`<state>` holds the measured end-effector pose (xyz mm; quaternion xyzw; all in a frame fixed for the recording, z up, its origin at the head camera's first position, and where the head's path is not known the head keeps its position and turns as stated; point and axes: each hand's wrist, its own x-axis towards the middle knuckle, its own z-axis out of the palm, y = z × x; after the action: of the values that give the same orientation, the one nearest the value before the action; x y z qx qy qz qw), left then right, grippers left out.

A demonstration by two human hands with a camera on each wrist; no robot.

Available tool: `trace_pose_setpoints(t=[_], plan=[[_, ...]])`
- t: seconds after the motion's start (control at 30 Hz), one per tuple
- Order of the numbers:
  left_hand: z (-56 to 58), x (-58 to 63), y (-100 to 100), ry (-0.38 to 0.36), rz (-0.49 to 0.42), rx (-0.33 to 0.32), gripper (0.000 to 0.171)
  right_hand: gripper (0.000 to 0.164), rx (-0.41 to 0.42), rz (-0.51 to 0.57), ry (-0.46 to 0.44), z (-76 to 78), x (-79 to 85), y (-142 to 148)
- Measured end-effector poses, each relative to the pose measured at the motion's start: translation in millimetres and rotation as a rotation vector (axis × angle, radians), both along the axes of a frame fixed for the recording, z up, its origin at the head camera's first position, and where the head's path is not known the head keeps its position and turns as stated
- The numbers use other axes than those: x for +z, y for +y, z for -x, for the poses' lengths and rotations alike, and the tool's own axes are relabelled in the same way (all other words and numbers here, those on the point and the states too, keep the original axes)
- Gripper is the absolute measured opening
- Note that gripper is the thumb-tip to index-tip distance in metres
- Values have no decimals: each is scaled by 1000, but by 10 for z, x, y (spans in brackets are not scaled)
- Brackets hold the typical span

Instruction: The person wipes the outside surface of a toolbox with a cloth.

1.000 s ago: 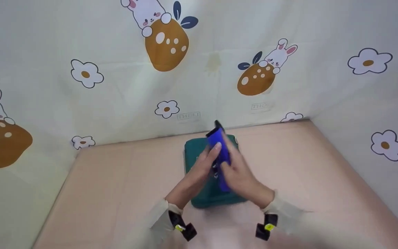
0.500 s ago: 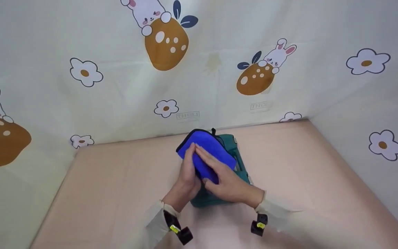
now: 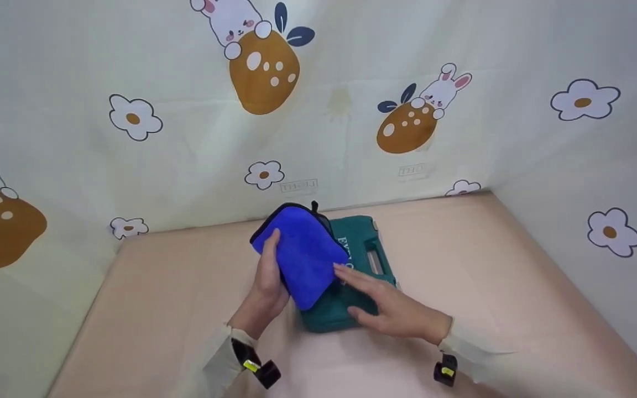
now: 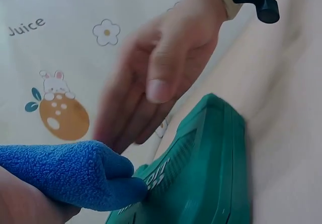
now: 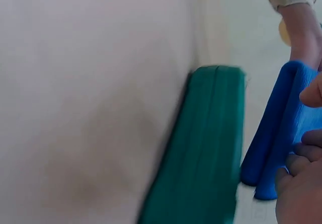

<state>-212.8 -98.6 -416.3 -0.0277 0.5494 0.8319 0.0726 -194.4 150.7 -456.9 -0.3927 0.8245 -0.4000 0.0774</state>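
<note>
A folded blue microfibre cloth [image 3: 307, 260] with black edging is gripped at its left side by my left hand [image 3: 266, 279], the thumb lying on top. Its plush pile and rolled fold show in the left wrist view, where the cloth [image 4: 65, 173] fills the lower left. My right hand [image 3: 398, 309] is spread at the cloth's right edge with fingers extended; whether the fingertips touch it I cannot tell. Beneath both hands lies a green hard plastic case [image 3: 354, 226] with a handle and white lettering, partly covered by the cloth.
The case rests on a pale pink tabletop [image 3: 186, 309]. A cream curtain [image 3: 186, 149] printed with rabbits and flowers hangs behind the table and along both sides.
The cloth has turned from edge-on to flat and moved left with my left hand. My right hand has come off its surface and moved to the right, uncovering the case's handle and lettering.
</note>
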Motion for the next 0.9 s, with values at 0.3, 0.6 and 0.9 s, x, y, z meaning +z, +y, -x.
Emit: trace_pose_setpoints(t=[0.3, 0.6, 0.9], plan=[[85, 5, -370, 9, 10, 115, 77, 95, -148, -131, -1, 165, -277, 440], [247, -78, -597, 63, 148, 220, 76, 122, -183, -245, -46, 253, -342, 560], [412, -378, -593, 87, 457, 195, 84, 128, -151, -337, 11, 312, -305, 535]])
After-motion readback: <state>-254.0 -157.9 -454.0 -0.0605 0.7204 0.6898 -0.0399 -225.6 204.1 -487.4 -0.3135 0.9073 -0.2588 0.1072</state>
